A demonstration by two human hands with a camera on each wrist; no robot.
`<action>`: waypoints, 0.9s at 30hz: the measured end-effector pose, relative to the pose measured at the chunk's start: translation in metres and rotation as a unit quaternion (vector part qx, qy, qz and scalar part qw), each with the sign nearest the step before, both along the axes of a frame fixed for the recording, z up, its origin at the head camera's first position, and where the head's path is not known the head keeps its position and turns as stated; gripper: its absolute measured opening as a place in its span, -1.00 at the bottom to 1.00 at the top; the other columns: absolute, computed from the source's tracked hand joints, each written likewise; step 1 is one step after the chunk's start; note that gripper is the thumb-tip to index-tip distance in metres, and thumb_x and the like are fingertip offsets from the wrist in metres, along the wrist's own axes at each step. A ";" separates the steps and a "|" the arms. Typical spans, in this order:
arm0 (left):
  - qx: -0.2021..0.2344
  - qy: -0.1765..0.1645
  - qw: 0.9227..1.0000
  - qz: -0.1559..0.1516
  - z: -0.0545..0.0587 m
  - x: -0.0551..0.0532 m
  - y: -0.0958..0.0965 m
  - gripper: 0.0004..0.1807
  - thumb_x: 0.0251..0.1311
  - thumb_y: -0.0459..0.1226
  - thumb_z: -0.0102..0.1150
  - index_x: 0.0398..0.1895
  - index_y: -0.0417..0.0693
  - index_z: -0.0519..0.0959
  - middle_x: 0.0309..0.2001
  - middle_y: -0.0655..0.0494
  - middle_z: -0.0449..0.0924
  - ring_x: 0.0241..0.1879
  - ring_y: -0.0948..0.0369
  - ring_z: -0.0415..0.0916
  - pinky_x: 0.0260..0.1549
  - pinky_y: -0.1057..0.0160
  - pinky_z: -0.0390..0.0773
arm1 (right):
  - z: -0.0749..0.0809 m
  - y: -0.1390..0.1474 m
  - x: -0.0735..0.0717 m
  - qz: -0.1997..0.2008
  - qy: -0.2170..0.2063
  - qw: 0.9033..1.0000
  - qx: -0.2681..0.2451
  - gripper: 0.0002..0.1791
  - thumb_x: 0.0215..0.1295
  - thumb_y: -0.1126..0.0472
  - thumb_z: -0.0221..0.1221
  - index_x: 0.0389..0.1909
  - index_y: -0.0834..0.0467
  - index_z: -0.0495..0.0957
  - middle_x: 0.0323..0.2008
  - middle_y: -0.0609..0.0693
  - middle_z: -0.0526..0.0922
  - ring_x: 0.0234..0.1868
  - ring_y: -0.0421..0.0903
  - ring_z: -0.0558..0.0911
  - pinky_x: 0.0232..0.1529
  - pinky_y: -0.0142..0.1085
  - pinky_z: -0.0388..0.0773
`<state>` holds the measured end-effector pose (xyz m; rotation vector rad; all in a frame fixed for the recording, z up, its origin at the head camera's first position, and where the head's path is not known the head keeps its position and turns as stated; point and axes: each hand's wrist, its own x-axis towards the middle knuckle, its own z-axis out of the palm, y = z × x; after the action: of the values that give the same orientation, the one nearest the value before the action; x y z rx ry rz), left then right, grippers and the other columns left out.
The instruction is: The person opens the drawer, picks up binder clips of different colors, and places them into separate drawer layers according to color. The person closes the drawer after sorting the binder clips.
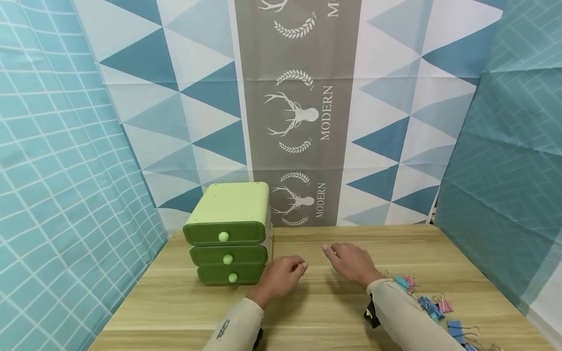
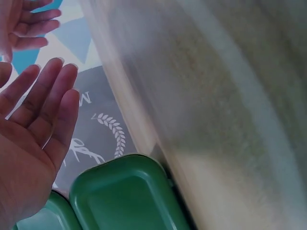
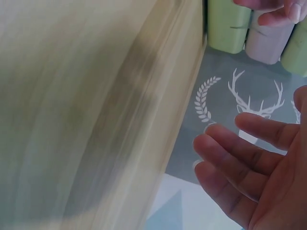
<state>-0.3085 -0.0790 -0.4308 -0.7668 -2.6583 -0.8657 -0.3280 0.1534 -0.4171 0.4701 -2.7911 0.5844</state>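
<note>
My left hand point(image 1: 281, 277) hovers over the table just right of a green three-drawer box point(image 1: 230, 234), its fingers loosely bent around nothing. In the left wrist view the fingers point(image 2: 50, 98) are spread and relaxed, with a dark green drawer front point(image 2: 127, 194) close below. To the right, my right hand point(image 1: 350, 263) is also held above the wood, fingers relaxed and holding nothing. The right wrist view shows its bare palm and loosely extended fingers point(image 3: 240, 158). All three drawers of the box are closed, each with a pale round knob point(image 1: 224, 236).
Several binder clips point(image 1: 432, 308) in blue, pink and teal lie on the table's right side, partly behind my right forearm. The wooden table point(image 1: 303, 317) ends at a patterned cloth backdrop point(image 1: 303, 122). Blue tiled cloth point(image 1: 66, 195) hangs on the left and teal cloth point(image 1: 505, 185) on the right.
</note>
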 end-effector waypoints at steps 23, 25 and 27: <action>0.145 -0.128 0.979 -0.060 -0.005 0.024 -0.048 -0.71 0.53 -0.11 0.00 0.04 0.01 0.66 -0.18 0.00 0.71 -0.20 0.08 0.69 -0.19 0.22 0.60 | -0.012 -0.045 0.012 0.029 -0.031 0.996 -0.078 -0.48 0.57 -0.23 -0.14 -0.28 0.01 0.64 -0.50 -0.20 0.53 -0.41 -0.17 0.55 -0.30 -0.10 0.46; 0.147 -0.129 0.979 -0.053 -0.006 0.025 -0.054 -0.71 0.53 -0.11 0.00 0.04 0.01 0.66 -0.20 -0.01 0.71 -0.21 0.11 0.68 -0.20 0.22 0.60 | -0.012 -0.049 0.012 0.032 -0.026 0.996 -0.085 -0.47 0.57 -0.23 -0.14 -0.24 0.02 0.65 -0.47 -0.20 0.55 -0.36 -0.15 0.58 -0.27 -0.08 0.49; 0.149 -0.130 0.979 -0.048 -0.007 0.025 -0.059 -0.70 0.53 -0.10 0.00 0.03 -0.01 0.67 -0.22 0.00 0.71 -0.22 0.12 0.68 -0.20 0.23 0.60 | -0.013 -0.052 0.013 0.033 -0.028 0.995 -0.090 -0.47 0.57 -0.25 -0.15 -0.23 0.02 0.65 -0.46 -0.20 0.56 -0.34 -0.15 0.58 -0.24 -0.08 0.49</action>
<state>-0.2840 -0.1383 -0.4374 -0.7548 -2.6293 -1.4398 -0.3151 0.1011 -0.4299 0.5150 -2.7490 0.8679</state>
